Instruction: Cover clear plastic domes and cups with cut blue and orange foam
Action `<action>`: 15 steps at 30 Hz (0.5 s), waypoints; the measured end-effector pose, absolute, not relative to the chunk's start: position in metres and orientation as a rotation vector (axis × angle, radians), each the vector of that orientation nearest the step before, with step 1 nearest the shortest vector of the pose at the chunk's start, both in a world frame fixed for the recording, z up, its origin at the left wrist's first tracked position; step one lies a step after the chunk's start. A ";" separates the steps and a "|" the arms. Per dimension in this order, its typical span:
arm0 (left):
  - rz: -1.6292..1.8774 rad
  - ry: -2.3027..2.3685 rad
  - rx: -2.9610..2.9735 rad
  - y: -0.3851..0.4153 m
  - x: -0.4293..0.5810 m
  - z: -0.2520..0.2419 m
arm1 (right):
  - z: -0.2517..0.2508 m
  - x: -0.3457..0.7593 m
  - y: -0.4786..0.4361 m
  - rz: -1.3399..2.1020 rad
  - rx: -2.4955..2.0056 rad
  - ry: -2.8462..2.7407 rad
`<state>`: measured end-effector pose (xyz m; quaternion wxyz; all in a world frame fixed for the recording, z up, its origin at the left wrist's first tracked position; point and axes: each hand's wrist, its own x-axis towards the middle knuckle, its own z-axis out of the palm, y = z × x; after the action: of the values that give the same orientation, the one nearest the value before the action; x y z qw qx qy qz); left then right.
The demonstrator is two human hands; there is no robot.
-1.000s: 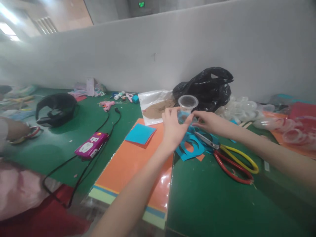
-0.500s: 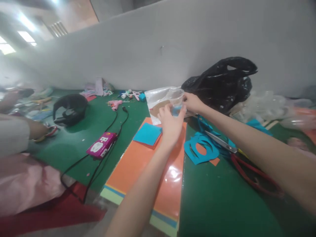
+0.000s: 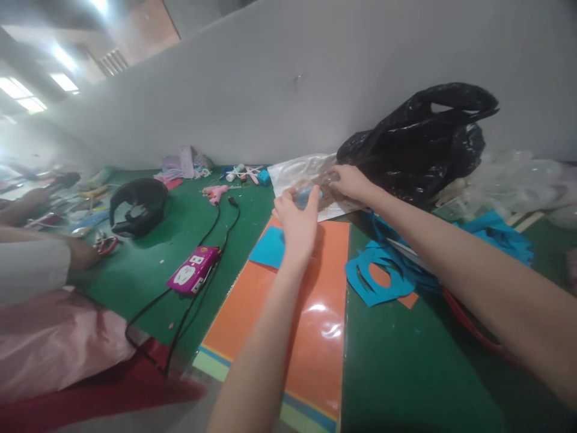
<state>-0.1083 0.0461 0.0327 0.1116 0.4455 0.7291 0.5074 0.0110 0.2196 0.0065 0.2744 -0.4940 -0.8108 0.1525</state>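
Observation:
My left hand is closed round a small clear plastic cup with blue at one end, partly hidden by the fingers. Close by on the right, my right hand has its fingers pinched over a white plastic bag with something brown in or on it. What those fingers hold is too blurred to make out. Under my left wrist lies a blue paper square, on a stack of orange sheets in clear wrapping. Blue paper cut-outs and red-handled scissors lie beneath my right forearm.
A black plastic bag leans against the grey wall. Left on the green table are a pink glue gun, a magenta power strip with black cord and a black roll. Another person's arm reaches in near red-handled pliers.
My left hand has drawn the cup slightly left and down, away from my right hand. My right hand has come off the cup's rim. The view has shifted a little.

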 end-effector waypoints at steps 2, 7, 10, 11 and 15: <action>1.502 2.149 1.307 0.046 -0.110 0.033 | 0.008 0.011 0.220 0.459 -1.339 -2.168; 1.494 2.133 1.321 0.046 -0.109 0.032 | 0.009 0.012 0.222 0.692 -1.434 -2.042; 1.491 2.112 1.342 0.045 -0.107 0.032 | 0.004 0.009 0.224 0.877 -1.474 -1.902; 1.491 2.111 1.344 0.045 -0.107 0.032 | 0.002 0.007 0.224 0.938 -1.473 -1.853; 1.496 2.105 1.343 0.046 -0.107 0.033 | -0.003 0.004 0.225 1.146 -1.399 -1.705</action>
<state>-0.1070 0.0460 0.0330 0.1151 0.4583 0.7184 0.5105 0.0042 0.2253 -0.0031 0.3224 -0.5327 -0.6494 0.4364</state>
